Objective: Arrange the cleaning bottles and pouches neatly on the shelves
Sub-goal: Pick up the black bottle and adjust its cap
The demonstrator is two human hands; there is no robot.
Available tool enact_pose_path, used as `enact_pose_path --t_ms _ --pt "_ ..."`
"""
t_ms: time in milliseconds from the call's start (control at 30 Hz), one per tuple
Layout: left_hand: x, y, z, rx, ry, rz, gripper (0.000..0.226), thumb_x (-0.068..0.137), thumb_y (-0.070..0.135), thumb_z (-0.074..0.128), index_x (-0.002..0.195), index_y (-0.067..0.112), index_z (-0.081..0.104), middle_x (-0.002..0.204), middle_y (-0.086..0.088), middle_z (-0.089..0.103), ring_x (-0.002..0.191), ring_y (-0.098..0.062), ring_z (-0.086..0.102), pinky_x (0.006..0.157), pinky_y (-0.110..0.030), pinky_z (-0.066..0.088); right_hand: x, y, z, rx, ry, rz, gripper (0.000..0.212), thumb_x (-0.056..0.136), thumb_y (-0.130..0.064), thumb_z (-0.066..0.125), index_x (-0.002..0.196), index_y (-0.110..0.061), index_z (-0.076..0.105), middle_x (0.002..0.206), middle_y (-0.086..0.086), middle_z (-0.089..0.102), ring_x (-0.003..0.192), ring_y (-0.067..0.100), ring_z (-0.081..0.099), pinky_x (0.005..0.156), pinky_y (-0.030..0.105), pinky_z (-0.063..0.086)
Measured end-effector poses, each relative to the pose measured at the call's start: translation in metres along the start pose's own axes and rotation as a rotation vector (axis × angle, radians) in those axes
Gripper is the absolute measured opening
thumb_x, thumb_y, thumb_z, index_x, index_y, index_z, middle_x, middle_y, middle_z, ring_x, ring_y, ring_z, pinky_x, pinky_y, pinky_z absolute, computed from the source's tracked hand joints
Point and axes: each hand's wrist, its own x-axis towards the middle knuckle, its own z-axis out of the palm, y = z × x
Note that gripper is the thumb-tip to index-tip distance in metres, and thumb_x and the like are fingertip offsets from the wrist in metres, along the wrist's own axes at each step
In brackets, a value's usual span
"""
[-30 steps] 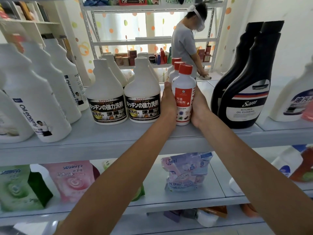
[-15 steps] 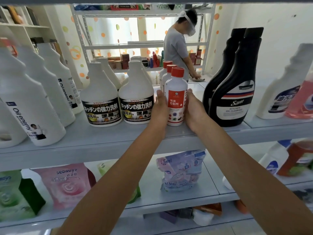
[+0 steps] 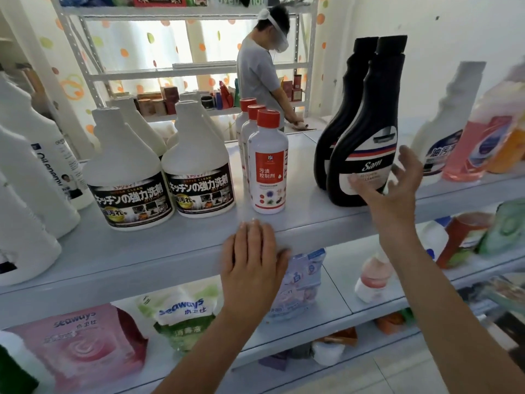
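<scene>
On the upper shelf [image 3: 170,251], the far-left white bottles [image 3: 34,177] are cut off by the frame edge, so their count is unclear. Next stand two white jugs with black labels [image 3: 129,177], with two more partly hidden behind them. Then come three red-capped bottles [image 3: 268,163] in a single file running back. The left hand [image 3: 252,260] lies flat on the shelf's front edge just before them, fingers straight and together, holding nothing. Two black bottles [image 3: 366,137] stand one behind the other. The right hand [image 3: 395,183] is at the front one's label, fingers spread apart, and whether it touches is unclear. Further right, a white bottle with a blue label [image 3: 446,132] and a pink bottle [image 3: 477,143] are blurred. On the lower shelf [image 3: 338,302] sit a pink pouch [image 3: 82,345], a green-and-white pouch [image 3: 184,322], and a pale blue pouch [image 3: 301,285] half hidden by the left hand.
</scene>
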Motion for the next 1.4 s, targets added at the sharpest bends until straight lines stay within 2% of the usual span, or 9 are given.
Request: enact_pose_path --t_ms 167,300,467,733,900,1067,1167,1267,1400 --pt "-0.002 0.005 0.003 -0.052 0.061 -0.040 0.042 0.098 0.040 0.047 0.115 0.002 0.055 0.108 -0.020 0.069 0.109 -0.033 0.053 0.099 -0.042 0.037 0.022 -0.002 -0.007 -0.171 -0.123 0.106 0.082 0.068 -0.021 0.083 0.136 -0.016 0.037 0.131 0.001 0.051 0.122 0.018 0.048 0.105 0.036 0.042" --pt "0.001 0.010 -0.001 -0.128 0.049 -0.105 0.040 0.096 0.037 0.052 0.116 0.002 0.054 0.110 -0.021 0.068 0.112 -0.033 0.050 0.106 -0.039 0.028 0.025 0.000 -0.016 -0.119 -0.158 0.133 0.085 0.058 -0.023 0.088 0.130 -0.020 0.042 0.120 -0.003 0.057 0.115 0.015 0.054 0.100 0.033 0.046" --pt "0.005 0.024 -0.004 -0.189 0.027 -0.244 0.041 0.100 0.037 0.045 0.110 0.001 0.063 0.111 -0.022 0.066 0.112 -0.035 0.050 0.110 -0.040 0.026 0.031 0.005 -0.033 -0.044 -0.355 0.151 0.102 0.033 -0.053 0.087 0.124 -0.021 0.054 0.116 -0.002 0.066 0.110 0.019 0.061 0.095 0.044 0.051" --pt "0.026 0.072 -0.010 -0.184 0.009 -0.609 0.039 0.102 0.028 0.037 0.108 0.001 0.064 0.114 -0.021 0.060 0.116 -0.040 0.050 0.111 -0.049 0.028 0.024 0.011 -0.074 0.148 -0.553 0.107 0.056 0.041 -0.032 0.082 0.095 -0.027 0.066 0.089 -0.012 0.074 0.087 0.009 0.070 0.075 0.030 0.059" --pt "0.047 0.152 -0.057 -0.872 0.000 -0.740 0.039 0.102 0.037 0.028 0.113 0.020 0.060 0.118 -0.002 0.060 0.119 -0.007 0.050 0.102 -0.019 0.036 0.011 0.042 -0.144 0.144 -0.699 0.152 0.055 0.037 -0.033 0.082 0.090 -0.027 0.066 0.084 -0.013 0.074 0.079 0.009 0.071 0.065 0.027 0.058" --pt "0.077 0.204 -0.071 -1.613 -0.245 -0.979 0.031 0.089 0.039 0.050 0.113 0.021 0.059 0.101 0.001 0.073 0.100 -0.016 0.068 0.088 -0.027 0.052 -0.012 0.099 -0.184 0.010 -0.910 0.256 0.049 0.045 -0.020 0.090 0.086 -0.031 0.063 0.078 -0.023 0.071 0.072 -0.001 0.067 0.063 0.014 0.052" --pt "0.081 0.209 -0.065 -1.858 -0.310 -1.113 0.019 0.075 0.022 0.070 0.092 0.015 0.064 0.074 -0.005 0.066 0.076 -0.020 0.065 0.080 -0.032 0.053 -0.017 0.120 -0.193 -0.019 -1.036 0.342 0.053 0.044 -0.024 0.091 0.091 -0.028 0.066 0.084 -0.016 0.073 0.079 0.005 0.069 0.076 0.030 0.058" --pt "0.077 0.200 -0.056 -2.075 -0.350 -1.011 0.027 0.071 0.025 0.079 0.071 0.013 0.055 0.058 0.001 0.053 0.059 -0.014 0.054 0.072 -0.029 0.051 -0.009 0.132 -0.197 -0.047 -1.199 0.374 0.054 0.049 -0.015 0.093 0.097 -0.020 0.069 0.091 -0.007 0.074 0.086 0.011 0.070 0.082 0.042 0.057" --pt "0.090 0.189 -0.053 -2.348 -0.491 -0.837 0.025 0.079 0.021 0.075 0.067 0.013 0.054 0.048 0.007 0.047 0.047 -0.007 0.053 0.065 -0.026 0.052 -0.003 0.138 -0.193 0.026 -1.372 0.464 0.051 0.047 -0.012 0.091 0.094 -0.024 0.072 0.094 -0.001 0.075 0.092 0.017 0.070 0.085 0.043 0.056"
